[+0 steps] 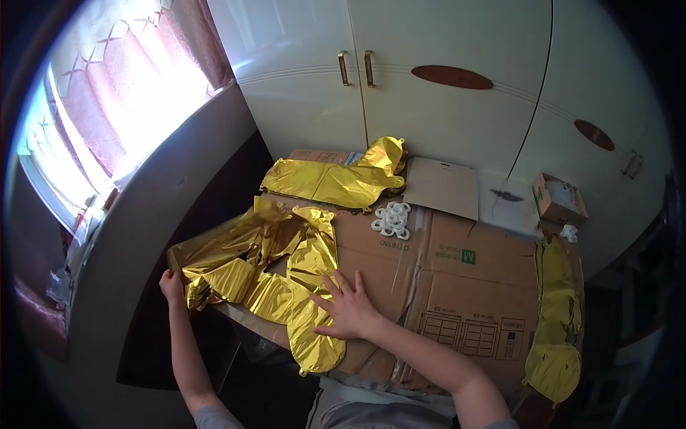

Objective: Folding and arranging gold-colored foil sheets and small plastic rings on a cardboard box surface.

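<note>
A flat, deflated gold foil balloon (311, 243) lies creased on the cardboard in front of me, with a gap through its middle. My left hand (171, 284) pinches its left edge, where the foil is lifted and partly blurred. My right hand (348, 309) rests with fingers spread at the balloon's right side, over the foil and the cardboard. Beyond it, a second gold foil balloon (321, 180) lies at the back. A third (557, 322) is stretched along the right edge. A small pile of white rings (391, 219) sits past my right hand.
Flattened brown cardboard (464, 286) covers the work surface. At the back stand a plain cardboard sheet (443, 187), a small open box (561, 200) and a crumpled white scrap (569, 233). White cabinet doors (443, 36) rise behind; a bright curtained window (128, 93) is at left.
</note>
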Action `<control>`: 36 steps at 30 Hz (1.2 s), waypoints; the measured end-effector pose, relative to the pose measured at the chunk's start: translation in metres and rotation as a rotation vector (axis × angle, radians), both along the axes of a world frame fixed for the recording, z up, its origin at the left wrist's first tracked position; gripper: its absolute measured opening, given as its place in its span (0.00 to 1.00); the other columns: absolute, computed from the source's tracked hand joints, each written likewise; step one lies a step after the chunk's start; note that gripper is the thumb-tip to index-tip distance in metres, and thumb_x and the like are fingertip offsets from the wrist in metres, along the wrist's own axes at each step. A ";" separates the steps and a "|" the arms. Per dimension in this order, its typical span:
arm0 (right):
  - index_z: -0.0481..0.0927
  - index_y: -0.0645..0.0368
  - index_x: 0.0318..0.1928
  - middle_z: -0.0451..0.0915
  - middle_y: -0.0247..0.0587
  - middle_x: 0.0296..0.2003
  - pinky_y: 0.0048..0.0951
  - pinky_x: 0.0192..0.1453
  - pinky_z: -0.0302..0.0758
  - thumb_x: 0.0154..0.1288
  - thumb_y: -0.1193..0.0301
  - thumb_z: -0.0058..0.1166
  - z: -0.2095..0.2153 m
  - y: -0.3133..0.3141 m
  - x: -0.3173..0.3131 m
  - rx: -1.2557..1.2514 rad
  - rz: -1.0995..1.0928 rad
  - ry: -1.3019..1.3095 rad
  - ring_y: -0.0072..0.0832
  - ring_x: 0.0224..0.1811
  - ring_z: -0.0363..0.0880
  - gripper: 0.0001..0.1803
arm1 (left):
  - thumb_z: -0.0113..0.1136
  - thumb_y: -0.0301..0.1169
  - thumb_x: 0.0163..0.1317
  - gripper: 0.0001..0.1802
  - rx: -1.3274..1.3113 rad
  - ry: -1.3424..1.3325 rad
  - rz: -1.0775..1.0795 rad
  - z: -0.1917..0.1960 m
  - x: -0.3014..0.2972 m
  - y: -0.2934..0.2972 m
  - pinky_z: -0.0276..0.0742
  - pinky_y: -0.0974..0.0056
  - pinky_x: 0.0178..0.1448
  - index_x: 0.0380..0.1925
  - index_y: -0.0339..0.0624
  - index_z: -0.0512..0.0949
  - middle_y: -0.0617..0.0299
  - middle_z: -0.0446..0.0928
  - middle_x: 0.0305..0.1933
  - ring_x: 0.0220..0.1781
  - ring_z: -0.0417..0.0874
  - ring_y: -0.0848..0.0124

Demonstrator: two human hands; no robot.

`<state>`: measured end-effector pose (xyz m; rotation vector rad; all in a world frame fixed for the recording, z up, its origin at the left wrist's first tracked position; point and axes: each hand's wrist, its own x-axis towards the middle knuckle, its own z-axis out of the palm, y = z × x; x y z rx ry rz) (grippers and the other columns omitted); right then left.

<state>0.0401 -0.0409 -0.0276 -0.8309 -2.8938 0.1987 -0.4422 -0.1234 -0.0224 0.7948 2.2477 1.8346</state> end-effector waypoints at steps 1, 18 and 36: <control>0.58 0.45 0.65 0.50 0.55 0.66 0.70 0.63 0.35 0.57 0.35 0.35 -0.001 0.000 0.000 0.000 -0.005 0.002 0.52 0.70 0.40 0.41 | 0.55 0.29 0.60 0.08 -0.009 -0.034 0.003 -0.001 -0.002 0.000 0.64 0.73 0.25 0.23 0.39 0.72 0.69 0.70 0.20 0.20 0.68 0.80; 0.58 0.44 0.65 0.47 0.56 0.67 0.71 0.63 0.32 0.56 0.35 0.38 -0.002 -0.002 0.002 -0.033 -0.037 0.000 0.52 0.71 0.38 0.41 | 0.62 0.30 0.48 0.29 -0.327 1.216 0.086 0.069 0.150 0.031 0.58 0.55 0.60 0.53 0.46 0.66 0.56 0.67 0.55 0.60 0.65 0.58; 0.55 0.47 0.67 0.47 0.56 0.67 0.69 0.65 0.31 0.57 0.37 0.38 0.005 -0.001 0.006 -0.075 -0.071 -0.032 0.50 0.71 0.38 0.43 | 0.46 0.41 0.60 0.20 -0.844 1.441 -0.600 0.028 0.251 0.188 0.39 0.46 0.71 0.50 0.47 0.73 0.56 0.71 0.57 0.68 0.59 0.61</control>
